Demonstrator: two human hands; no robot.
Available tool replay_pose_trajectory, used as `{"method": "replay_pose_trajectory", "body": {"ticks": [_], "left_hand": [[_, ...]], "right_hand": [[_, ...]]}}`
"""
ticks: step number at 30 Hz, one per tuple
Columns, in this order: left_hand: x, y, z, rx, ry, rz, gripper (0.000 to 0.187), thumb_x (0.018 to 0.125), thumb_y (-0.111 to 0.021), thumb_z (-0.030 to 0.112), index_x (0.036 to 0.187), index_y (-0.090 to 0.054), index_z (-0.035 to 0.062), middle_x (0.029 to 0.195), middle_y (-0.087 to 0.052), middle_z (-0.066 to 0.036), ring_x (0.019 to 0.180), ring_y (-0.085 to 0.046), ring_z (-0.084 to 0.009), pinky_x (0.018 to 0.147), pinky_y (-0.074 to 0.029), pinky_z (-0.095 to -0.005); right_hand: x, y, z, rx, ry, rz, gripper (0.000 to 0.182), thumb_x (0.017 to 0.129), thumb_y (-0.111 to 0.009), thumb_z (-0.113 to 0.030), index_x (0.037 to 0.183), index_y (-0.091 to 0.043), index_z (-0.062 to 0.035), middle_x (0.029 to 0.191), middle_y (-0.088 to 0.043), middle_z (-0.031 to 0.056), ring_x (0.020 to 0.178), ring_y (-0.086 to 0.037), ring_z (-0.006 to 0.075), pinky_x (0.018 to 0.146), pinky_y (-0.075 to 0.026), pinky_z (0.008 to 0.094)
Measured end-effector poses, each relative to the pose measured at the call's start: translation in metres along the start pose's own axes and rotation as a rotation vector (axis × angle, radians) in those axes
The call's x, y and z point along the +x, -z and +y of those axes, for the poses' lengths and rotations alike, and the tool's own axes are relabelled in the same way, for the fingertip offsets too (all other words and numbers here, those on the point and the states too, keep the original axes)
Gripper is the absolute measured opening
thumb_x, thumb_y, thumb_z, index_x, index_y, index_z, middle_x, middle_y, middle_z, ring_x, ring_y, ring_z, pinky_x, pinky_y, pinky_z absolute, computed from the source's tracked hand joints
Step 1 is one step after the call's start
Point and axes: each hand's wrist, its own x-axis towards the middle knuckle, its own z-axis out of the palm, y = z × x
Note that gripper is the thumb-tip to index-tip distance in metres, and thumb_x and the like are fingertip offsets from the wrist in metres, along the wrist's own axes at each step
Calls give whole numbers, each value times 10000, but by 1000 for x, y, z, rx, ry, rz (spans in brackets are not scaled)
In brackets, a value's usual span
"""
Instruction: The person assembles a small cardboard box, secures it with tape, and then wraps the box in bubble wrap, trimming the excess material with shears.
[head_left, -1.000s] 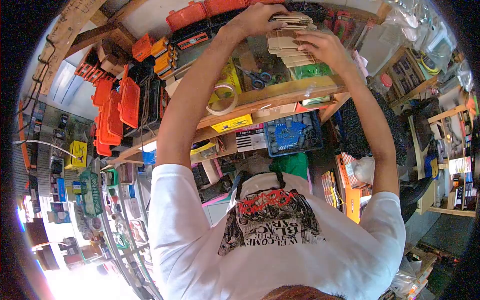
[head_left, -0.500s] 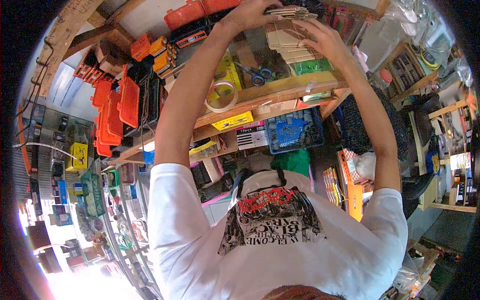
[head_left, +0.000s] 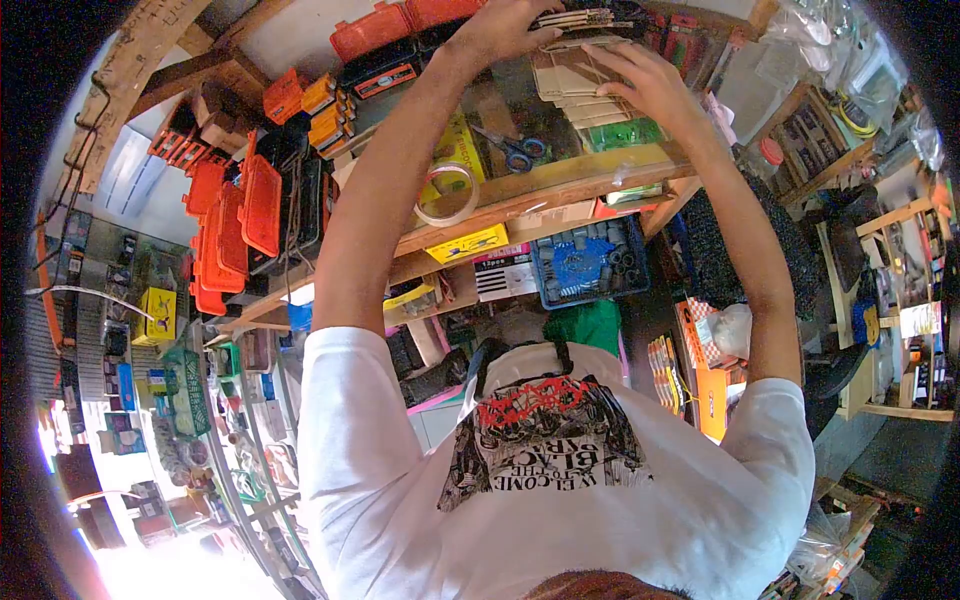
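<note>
upper cardboard [head_left: 580,19] shifted away, crate [head_left: 600,297] of fittings [head_left: 624,262]

The person is wearing a white T-shirt [head_left: 560,530], its short left sleeve [head_left: 350,400] and right sleeve [head_left: 770,435] ending in plain hems on the upper arms. The left hand [head_left: 505,32] and right hand [head_left: 645,88] are showing bare. A large black print [head_left: 467,455] is spreading across the chest, with jagged red lettering [head_left: 535,402] and black capitals [head_left: 565,463], including "WELCOME", appearing upside down.
</note>
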Motion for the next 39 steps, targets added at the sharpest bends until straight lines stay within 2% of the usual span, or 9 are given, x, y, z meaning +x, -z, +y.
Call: {"method": "replay_pose_trajectory", "body": {"ticks": [3, 14, 20, 23, 26, 29, 32, 35, 39], "left_hand": [[-1, -5, -8, -12, -88, 42, 438, 932, -686, 313, 1262, -628, 32, 1098, -718, -223, 995, -701, -402, 868, -562, -486], [-3, -1, -4, -43, 29, 7, 450, 897, -754, 309, 1238, -647, 36, 1128, -725, -193, 1037, -705, -360, 893, -558, -459], [-1, 3, -9, -121, 98, -15, 461, 869, -793, 309, 1219, -661, 40, 1126, -732, -169, 1018, -715, -318, 895, -562, -432], [0, -4, -17, -117, 61, 32, 465, 858, -805, 308, 1213, -665, 40, 1123, -735, -164, 1013, -717, -310, 894, -563, -427], [1, -5, -18, -125, 72, 20, 467, 853, -810, 309, 1207, -667, 41, 1124, -736, -161, 1013, -718, -308, 893, -564, -423], [-1, 1, -9, -174, 114, -34, 467, 855, -809, 313, 1205, -667, 40, 1128, -735, -163, 1015, -718, -310, 894, -564, -425], [1, 0, -8, -172, 106, -47, 473, 854, -808, 324, 1204, -667, 38, 1127, -733, -168, 1017, -716, -318, 891, -563, -429], [2, -1, -5, -99, 94, -51, 473, 853, -804, 320, 1204, -665, 35, 1118, -732, -170, 1016, -714, -322, 885, -564, -432], [5, -8, -6, -80, 74, -50, 466, 858, -789, 301, 1215, -658, 32, 1108, -731, -178, 1018, -711, -328, 880, -563, -438]], "right_hand": [[-2, -3, 2, -84, 22, -13, 697, 892, -691, -400, 1536, -455, -278, 1337, -600, 90, 1169, -615, 320, 973, -532, 426], [-2, -11, 11, -167, 34, -12, 739, 920, -636, -480, 1585, -364, -309, 1371, -593, 73, 1166, -611, 316, 982, -536, 437], [-3, -11, 10, -172, 27, -11, 745, 916, -639, -486, 1585, -366, -304, 1378, -593, 66, 1179, -605, 309, 991, -532, 431], [-1, -4, 4, -94, 25, 31, 719, 872, -708, -406, 1534, -470, -256, 1324, -617, 98, 1164, -596, 326, 995, -506, 432], [-2, -6, 5, -108, 22, 72, 704, 870, -708, -392, 1523, -485, -252, 1311, -621, 88, 1147, -602, 306, 983, -511, 420], [-2, -7, 10, -182, 26, 36, 686, 920, -635, -456, 1551, -435, -275, 1335, -623, 50, 1153, -617, 296, 1002, -521, 407], [-1, -6, 9, -166, 27, 65, 627, 924, -664, -393, 1516, -488, -282, 1294, -645, 30, 1148, -621, 285, 1001, -521, 403], [2, -2, 6, -133, 69, 196, 586, 842, -745, -145, 1409, -622, -227, 1127, -686, 59, 1029, -648, 278, 909, -536, 394], [0, -4, 15, -167, 112, 217, 630, 749, -704, 8, 1345, -668, -194, 1101, -685, 59, 1012, -647, 266, 875, -535, 389]]}}
